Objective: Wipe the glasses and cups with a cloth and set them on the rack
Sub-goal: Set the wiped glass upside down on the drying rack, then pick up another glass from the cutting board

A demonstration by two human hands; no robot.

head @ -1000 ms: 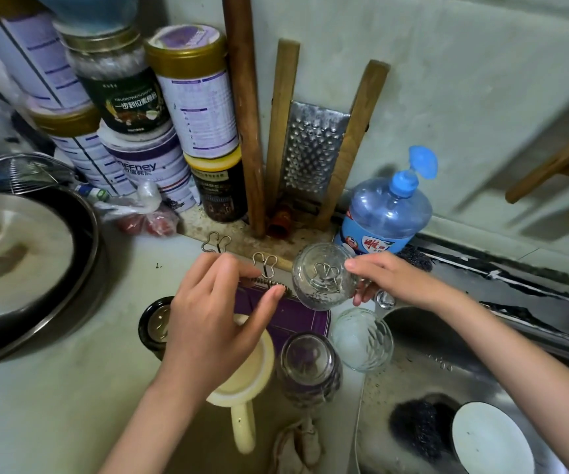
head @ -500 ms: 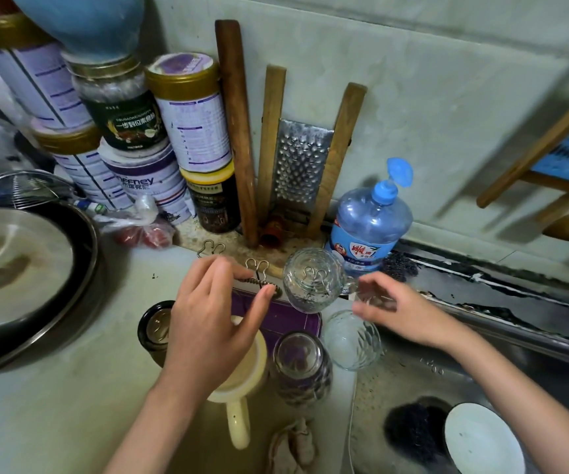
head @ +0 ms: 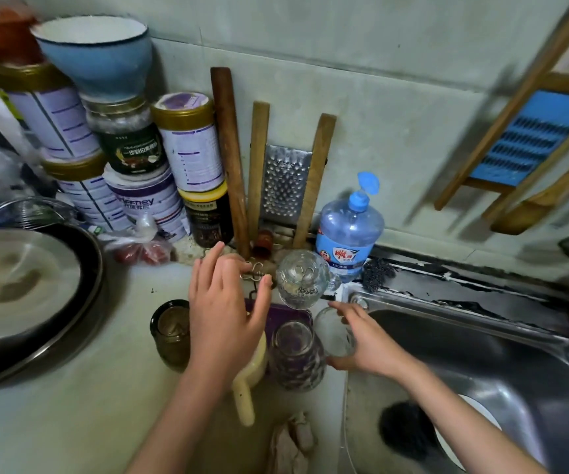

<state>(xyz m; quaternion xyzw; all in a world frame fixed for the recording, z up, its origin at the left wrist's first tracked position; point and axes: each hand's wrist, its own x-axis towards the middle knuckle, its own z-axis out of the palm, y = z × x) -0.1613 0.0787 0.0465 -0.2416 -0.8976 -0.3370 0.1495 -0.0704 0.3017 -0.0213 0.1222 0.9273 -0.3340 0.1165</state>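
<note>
A clear glass mug (head: 302, 278) hangs upside down on a wire peg of the rack (head: 255, 272), whose purple base (head: 288, 314) lies on the counter. My left hand (head: 225, 313) pinches that wire peg between thumb and fingers, just left of the mug. My right hand (head: 367, 340) wraps around a small clear glass (head: 331, 331) at the sink's edge. A taller glass (head: 293, 352) stands upside down between my hands. A cream mug (head: 246, 391) lies partly hidden under my left hand, and a dark jar-like cup (head: 171, 333) stands left of it. A crumpled cloth (head: 293, 443) lies near the front.
Stacked tins (head: 187, 142) and a blue bowl (head: 95, 53) stand at the back left, with a rolling pin (head: 230, 159) and grater (head: 285, 181) against the wall. A blue bottle (head: 348, 230) stands behind the steel sink (head: 502, 354), which holds a scourer (head: 404, 429). A large pan (head: 30, 285) fills the left.
My right hand let go of the glass mug, leaving it hanging on the rack, moved down toward me and closed around the small clear glass. My left hand stayed on the wire peg.
</note>
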